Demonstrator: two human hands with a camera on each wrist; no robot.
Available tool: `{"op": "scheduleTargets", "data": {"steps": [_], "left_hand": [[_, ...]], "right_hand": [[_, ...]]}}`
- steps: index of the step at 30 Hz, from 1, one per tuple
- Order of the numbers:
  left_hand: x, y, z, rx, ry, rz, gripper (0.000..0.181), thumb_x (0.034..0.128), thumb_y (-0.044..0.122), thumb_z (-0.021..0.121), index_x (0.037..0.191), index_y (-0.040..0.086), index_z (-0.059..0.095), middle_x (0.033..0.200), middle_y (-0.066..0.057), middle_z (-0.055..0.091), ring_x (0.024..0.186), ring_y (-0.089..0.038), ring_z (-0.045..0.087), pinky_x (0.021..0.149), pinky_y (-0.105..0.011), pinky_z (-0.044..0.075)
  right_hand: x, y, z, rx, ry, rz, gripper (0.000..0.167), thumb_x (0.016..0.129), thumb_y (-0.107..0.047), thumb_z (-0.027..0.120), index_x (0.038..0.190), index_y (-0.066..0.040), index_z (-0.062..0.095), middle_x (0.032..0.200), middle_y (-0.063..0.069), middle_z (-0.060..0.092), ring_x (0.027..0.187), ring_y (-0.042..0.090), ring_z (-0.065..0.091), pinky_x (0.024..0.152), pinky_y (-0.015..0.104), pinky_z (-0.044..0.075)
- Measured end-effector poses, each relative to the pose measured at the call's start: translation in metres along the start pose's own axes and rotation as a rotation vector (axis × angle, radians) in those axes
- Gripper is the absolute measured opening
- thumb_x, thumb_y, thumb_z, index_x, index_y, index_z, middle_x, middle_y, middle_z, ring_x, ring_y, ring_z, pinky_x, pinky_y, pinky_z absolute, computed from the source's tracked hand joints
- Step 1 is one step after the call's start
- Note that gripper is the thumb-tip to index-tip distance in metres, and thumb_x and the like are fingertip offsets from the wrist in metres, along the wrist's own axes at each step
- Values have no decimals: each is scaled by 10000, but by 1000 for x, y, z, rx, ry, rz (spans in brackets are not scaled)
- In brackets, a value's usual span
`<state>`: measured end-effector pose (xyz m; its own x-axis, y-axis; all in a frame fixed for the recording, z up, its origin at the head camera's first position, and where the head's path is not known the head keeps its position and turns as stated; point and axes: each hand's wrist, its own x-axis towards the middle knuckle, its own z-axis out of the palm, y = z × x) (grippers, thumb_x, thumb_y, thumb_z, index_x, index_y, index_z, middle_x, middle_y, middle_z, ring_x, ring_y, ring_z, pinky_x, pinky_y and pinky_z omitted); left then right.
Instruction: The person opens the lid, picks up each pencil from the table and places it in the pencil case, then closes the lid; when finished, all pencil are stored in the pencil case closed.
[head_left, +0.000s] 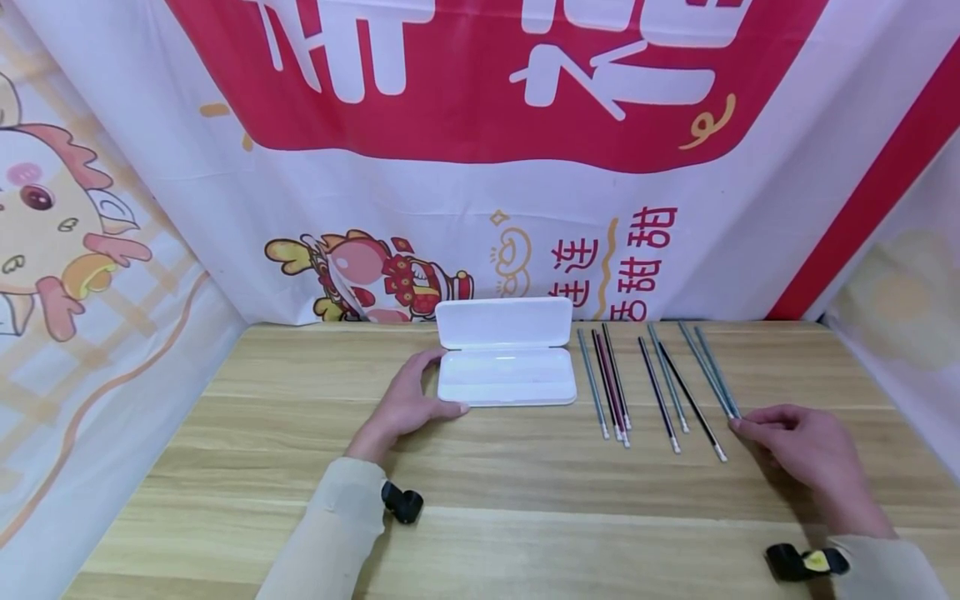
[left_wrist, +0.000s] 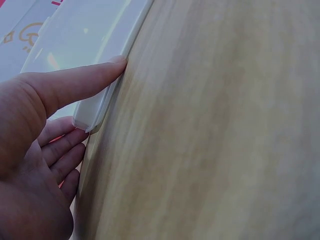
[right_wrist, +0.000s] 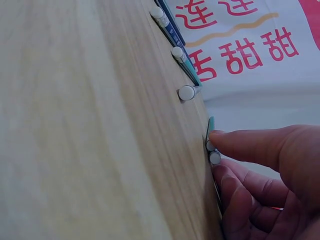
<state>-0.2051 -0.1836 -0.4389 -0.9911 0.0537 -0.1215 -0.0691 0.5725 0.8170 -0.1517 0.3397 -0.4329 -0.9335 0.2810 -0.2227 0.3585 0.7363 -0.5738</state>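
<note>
A white pencil case (head_left: 504,323) stands near the back of the table with its lid tipped up. My left hand (head_left: 407,402) holds the case by its left end. In the left wrist view the thumb (left_wrist: 82,85) lies along the case's front edge, the fingers around its end. At the right, my right hand (head_left: 810,446) pinches the white eraser ends of two blue-green pencils (head_left: 707,367) lying side by side. The right wrist view shows thumb and fingers (right_wrist: 250,147) at those eraser ends (right_wrist: 215,157).
Left of the right hand, a black pencil (head_left: 693,404), a blue-green pencil (head_left: 670,383) and a dark pencil (head_left: 660,396) lie loosely fanned. Several dark and blue-green pencils (head_left: 592,383) lie closer to the case. A printed cloth (head_left: 465,200) hangs behind the table.
</note>
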Motion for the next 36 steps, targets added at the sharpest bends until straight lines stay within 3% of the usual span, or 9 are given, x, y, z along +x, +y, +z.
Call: {"op": "scheduleTargets", "data": {"steps": [18,29,36], "left_hand": [[0,1,-1,-2,-5,5,950,784,228,972,1591,187,474,1710,-96,403,1629,-358,295,1361,-616,173],[0,0,0,3,-6,-4,952,783,241,975,1592,199,474,1712,-94,400,1630,-364,295,1357,-623,183],[1,-1,-1,-2,-9,-2,957,780,234,977,1592,198,473,1715,-98,395,1633,-366,288,1358,-625,172]], "right_hand": [[1,-5,0,4,-23,63,605,971,-535,747,1242,6,733,1043,141,708,960,300,570,646,295,454],[0,-3,1,37,0,67,609,963,-531,764,1249,6,742,1027,112,736,934,265,576,636,289,468],[-1,-1,0,106,-1,69,580,986,-494,748,1279,5,724,972,57,743,826,185,613,603,302,519]]}}
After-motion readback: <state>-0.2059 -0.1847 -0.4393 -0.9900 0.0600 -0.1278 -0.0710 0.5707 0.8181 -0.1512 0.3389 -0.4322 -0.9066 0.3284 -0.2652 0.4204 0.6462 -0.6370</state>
